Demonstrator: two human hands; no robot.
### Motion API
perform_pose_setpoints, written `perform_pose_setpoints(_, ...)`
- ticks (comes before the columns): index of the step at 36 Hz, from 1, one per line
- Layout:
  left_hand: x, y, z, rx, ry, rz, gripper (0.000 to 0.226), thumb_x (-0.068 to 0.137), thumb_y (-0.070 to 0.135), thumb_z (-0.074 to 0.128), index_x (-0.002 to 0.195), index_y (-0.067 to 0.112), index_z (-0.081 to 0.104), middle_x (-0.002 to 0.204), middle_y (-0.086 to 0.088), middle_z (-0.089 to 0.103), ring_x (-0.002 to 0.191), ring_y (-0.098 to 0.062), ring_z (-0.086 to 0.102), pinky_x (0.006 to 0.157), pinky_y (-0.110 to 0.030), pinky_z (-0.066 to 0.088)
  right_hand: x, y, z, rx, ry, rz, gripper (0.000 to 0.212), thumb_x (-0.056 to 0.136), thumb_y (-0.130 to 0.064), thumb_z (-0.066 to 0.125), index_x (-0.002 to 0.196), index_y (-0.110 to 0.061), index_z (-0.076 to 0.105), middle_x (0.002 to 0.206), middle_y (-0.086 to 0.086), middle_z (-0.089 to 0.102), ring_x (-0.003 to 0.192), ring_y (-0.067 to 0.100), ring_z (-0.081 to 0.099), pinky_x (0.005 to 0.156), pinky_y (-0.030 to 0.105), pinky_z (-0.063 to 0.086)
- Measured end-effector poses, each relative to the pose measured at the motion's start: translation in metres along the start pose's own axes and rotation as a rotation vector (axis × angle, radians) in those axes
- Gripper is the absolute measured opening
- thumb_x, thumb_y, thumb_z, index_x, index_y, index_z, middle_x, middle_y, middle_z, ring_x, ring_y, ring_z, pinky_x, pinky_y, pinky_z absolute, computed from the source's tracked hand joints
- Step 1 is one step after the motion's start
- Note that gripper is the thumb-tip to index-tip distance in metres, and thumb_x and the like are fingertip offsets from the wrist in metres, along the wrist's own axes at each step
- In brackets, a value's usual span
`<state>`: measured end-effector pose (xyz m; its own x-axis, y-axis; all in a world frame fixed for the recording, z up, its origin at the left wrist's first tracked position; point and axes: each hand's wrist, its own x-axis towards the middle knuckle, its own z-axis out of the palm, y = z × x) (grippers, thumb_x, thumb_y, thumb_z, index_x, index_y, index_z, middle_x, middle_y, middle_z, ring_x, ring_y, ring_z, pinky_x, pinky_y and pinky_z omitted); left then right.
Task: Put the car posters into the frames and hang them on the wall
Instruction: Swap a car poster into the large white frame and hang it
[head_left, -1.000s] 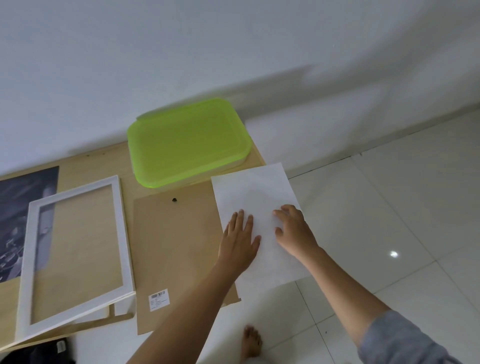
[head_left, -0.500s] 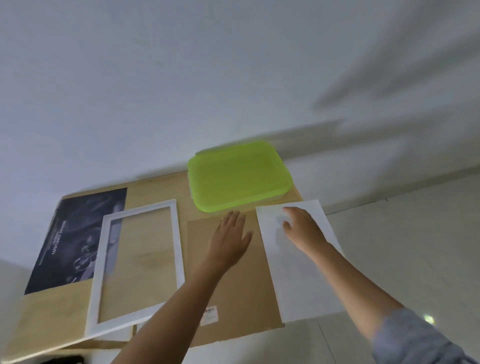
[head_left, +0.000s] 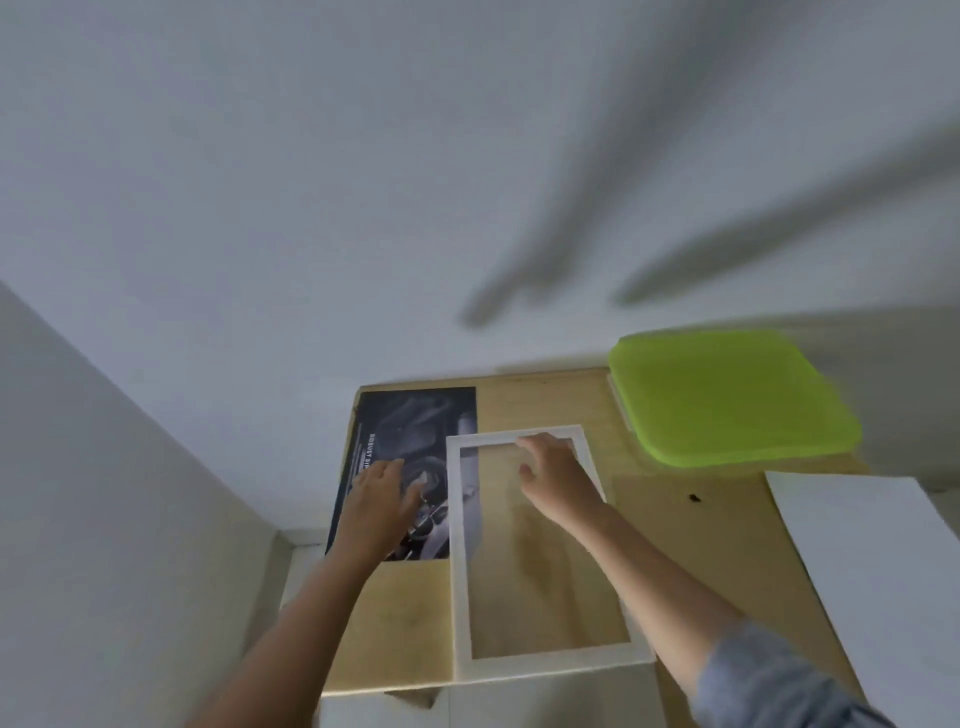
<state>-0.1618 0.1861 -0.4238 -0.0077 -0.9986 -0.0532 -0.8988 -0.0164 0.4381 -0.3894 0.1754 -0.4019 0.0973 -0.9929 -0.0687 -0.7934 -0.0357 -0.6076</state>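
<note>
Loading the poster is judged to be the step in hand. The car poster (head_left: 410, 431) is laid flat on the table (head_left: 545, 400), its right edge overlapped by the white frame (head_left: 458, 571). The left grip (head_left: 382, 512) is spread flat on the poster. The right grip (head_left: 553, 478) is set at the frame's top rail, and whether it is clamped there cannot be told. Next, the frame likely needs to be lifted clear so the poster can be slid free.

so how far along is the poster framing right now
Done: the white rectangular frame lies empty, its brown backing board and a white paper sheet lying apart to the right. In hand: the left hand rests on the dark car poster, the right hand is at the frame's top rail. Left: poster into frame, backing on, hanging; no frame hangs on the white wall in view.
</note>
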Motion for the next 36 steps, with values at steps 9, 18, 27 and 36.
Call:
perform_pose_setpoints(9, -0.007, -0.103, 0.011, -0.167, -0.086, -0.259, 0.070, 0.093, 0.048, 0.042, 0.147, 0.014, 0.012, 0.154, -0.011, 0.009, 0.141, -0.028, 0.014, 0.108, -0.045, 0.029, 0.014, -0.052, 0.110, -0.135, -0.052, 0.039, 0.039, 0.093, -0.015, 0.046, 0.132, -0.013, 0.045, 0.128, 0.004, 0.049, 0.118, 0.021, 0.045, 0.093, 0.030, 0.042)
perform_pose_setpoints(18, -0.002, -0.121, 0.039, -0.343, -0.163, -0.298, 0.095, 0.081, 0.062, 0.051, 0.147, 0.023, -0.006, 0.154, -0.005, 0.008, 0.140, -0.028, 0.017, 0.106, -0.052, 0.035, 0.007, -0.050, 0.139, -0.241, 0.019, 0.068, 0.043, 0.088, -0.007, 0.050, 0.130, -0.007, 0.048, 0.123, 0.009, 0.051, 0.112, 0.026, 0.047, 0.083, 0.032, 0.046)
perform_pose_setpoints(27, -0.004, -0.135, 0.040, -0.475, -0.145, -0.255, 0.091, 0.084, 0.051, 0.057, 0.148, 0.023, -0.002, 0.147, -0.005, 0.027, 0.131, -0.023, 0.034, 0.102, -0.045, 0.042, 0.015, -0.046, 0.138, -0.270, 0.031, 0.080, 0.041, 0.088, -0.004, 0.049, 0.129, -0.005, 0.050, 0.126, 0.010, 0.050, 0.116, 0.026, 0.046, 0.088, 0.033, 0.046)
perform_pose_setpoints(36, -0.026, -0.166, 0.024, -0.688, -0.098, -0.332, 0.085, 0.076, 0.046, 0.069, 0.143, 0.028, 0.020, 0.137, 0.001, 0.041, 0.120, -0.018, 0.047, 0.091, -0.043, 0.052, 0.031, -0.038, 0.133, -0.199, 0.044, 0.118, 0.043, 0.087, 0.000, 0.051, 0.130, -0.003, 0.049, 0.127, 0.013, 0.050, 0.116, 0.029, 0.045, 0.092, 0.037, 0.043)
